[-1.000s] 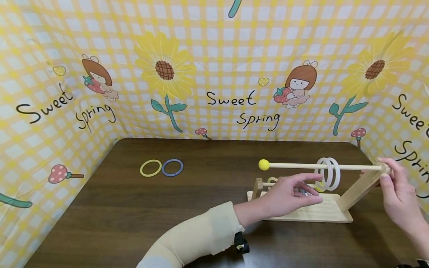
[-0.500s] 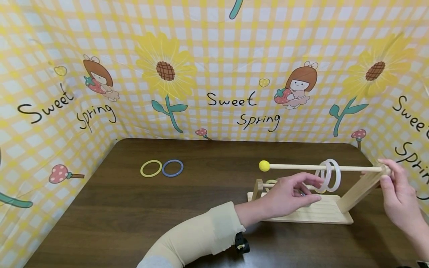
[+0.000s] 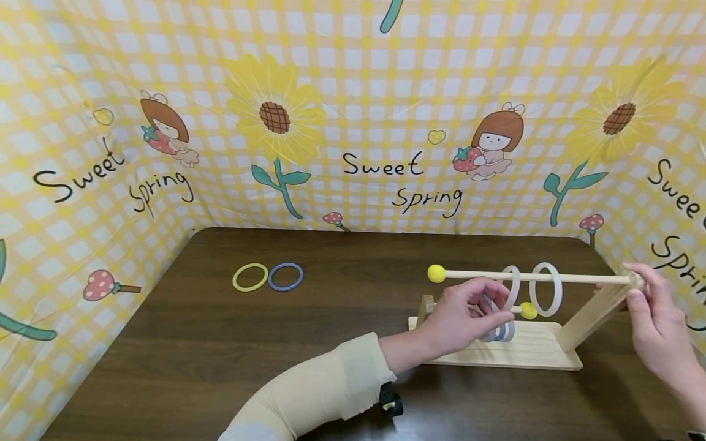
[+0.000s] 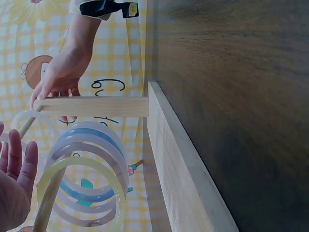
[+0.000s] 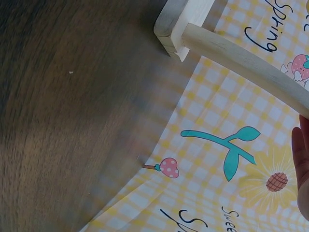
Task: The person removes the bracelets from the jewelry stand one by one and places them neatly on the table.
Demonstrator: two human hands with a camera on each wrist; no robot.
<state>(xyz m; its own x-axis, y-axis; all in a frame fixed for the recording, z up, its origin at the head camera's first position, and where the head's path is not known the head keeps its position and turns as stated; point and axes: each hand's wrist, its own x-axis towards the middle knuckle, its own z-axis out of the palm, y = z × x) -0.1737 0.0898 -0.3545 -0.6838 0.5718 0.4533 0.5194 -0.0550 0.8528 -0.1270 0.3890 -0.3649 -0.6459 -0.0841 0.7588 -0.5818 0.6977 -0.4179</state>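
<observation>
A wooden stand has a flat base (image 3: 543,346), a slanted post (image 3: 598,312) and two rods. The upper rod (image 3: 590,278) ends at the left in a yellow ball (image 3: 436,274). Two white rings hang on it. My left hand (image 3: 455,318) pinches the nearer-left white ring (image 3: 516,286) by its lower left side; the other white ring (image 3: 558,291) hangs free to its right. White, blue and yellow rings (image 4: 120,193) hang on the lower rod (image 4: 48,203), below my left hand. My right hand (image 3: 659,324) grips the post's top, where the upper rod joins.
On the dark wooden table (image 3: 220,355), a yellow ring (image 3: 235,285) and a blue ring (image 3: 301,283) lie side by side at the back left. A checked cloth (image 3: 364,110) rises behind the table and along both sides.
My left hand closes on one white ring and shifts it left along the upper rod, away from the second one. My right hand stays on the post.
</observation>
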